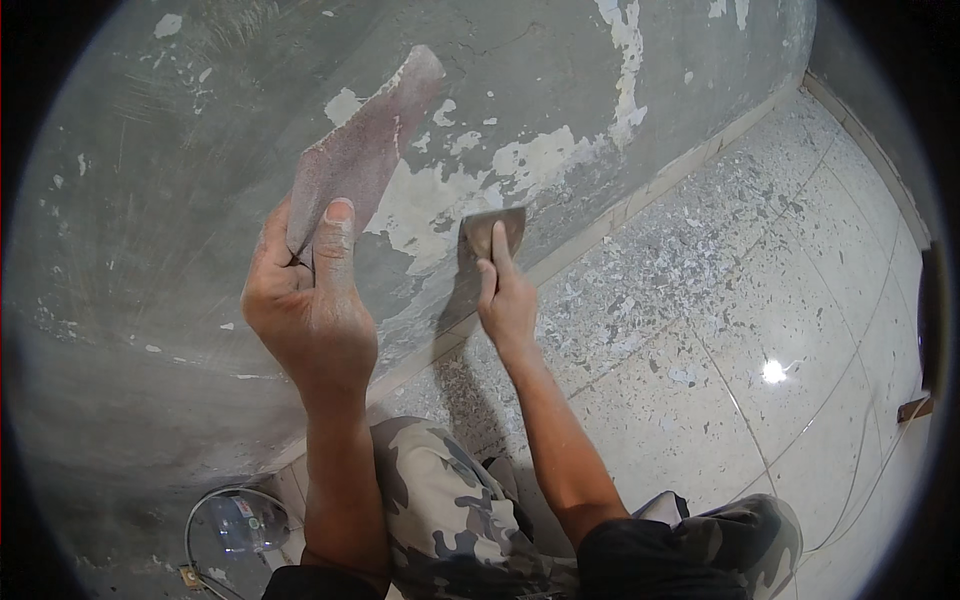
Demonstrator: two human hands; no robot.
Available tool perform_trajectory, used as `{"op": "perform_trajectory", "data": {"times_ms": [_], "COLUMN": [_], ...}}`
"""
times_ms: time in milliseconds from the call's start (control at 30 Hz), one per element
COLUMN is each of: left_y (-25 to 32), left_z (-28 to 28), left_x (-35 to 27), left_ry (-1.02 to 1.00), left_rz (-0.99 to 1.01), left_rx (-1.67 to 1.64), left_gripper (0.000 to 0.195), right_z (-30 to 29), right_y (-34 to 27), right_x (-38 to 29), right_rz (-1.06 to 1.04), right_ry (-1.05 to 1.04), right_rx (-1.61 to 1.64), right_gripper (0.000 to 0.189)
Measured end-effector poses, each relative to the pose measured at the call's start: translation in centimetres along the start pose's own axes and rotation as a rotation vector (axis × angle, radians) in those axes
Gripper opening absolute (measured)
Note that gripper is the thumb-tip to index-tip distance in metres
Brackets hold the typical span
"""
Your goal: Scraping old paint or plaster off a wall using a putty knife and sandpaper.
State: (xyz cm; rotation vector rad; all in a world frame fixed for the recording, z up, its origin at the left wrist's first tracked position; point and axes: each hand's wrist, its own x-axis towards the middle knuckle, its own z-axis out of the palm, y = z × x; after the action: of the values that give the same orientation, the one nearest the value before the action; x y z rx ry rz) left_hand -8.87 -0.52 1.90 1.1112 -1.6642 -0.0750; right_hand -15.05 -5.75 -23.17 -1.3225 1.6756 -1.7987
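Observation:
Between the thumb and fingers of my left hand (319, 292) is a worn, folded sheet of reddish sandpaper (360, 142), raised in front of the wall. My right hand (510, 292) grips a wide-bladed scraper (511, 223), its index finger laid along the blade; the handle is hidden in the hand. The blade's edge is at the lower part of the grey painted wall (247, 165), beside pale patches (427, 210) where paint has come off.
Paint flakes (645, 285) cover much of the tiled floor (795, 427) along the baseboard (600, 229). At lower left lie a clear plastic container (247, 521) and a cable (187, 517). Another cable (855, 487) runs at the right, near a dark object (930, 322).

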Motion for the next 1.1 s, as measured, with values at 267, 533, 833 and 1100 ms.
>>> {"op": "perform_trajectory", "data": {"times_ms": [267, 533, 833, 1100], "left_y": [-0.7, 0.3, -0.5, 0.4], "left_z": [-1.4, -1.5, -1.1, -2.6], "left_x": [0.3, 0.1, -0.2, -0.4], "left_ry": [-0.016, -0.042, 0.034, 0.008], "left_rz": [0.037, -0.032, -0.055, 0.022], "left_rx": [0.010, -0.053, -0.140, -0.054], "left_gripper": [0.024, 0.023, 0.024, 0.026], "right_z": [-3.0, -0.1, 0.7, -1.7], "right_y": [-5.3, -4.5, -7.5, -3.2], "right_x": [8.3, 2.6, 1.0, 7.4], "right_rz": [0.093, 0.131, 0.383, 0.537], "right_ry": [0.123, 0.117, 0.041, 0.134], "right_rx": [0.027, 0.098, 0.199, 0.275], "right_gripper": [0.050, 0.048, 0.050, 0.051]}}
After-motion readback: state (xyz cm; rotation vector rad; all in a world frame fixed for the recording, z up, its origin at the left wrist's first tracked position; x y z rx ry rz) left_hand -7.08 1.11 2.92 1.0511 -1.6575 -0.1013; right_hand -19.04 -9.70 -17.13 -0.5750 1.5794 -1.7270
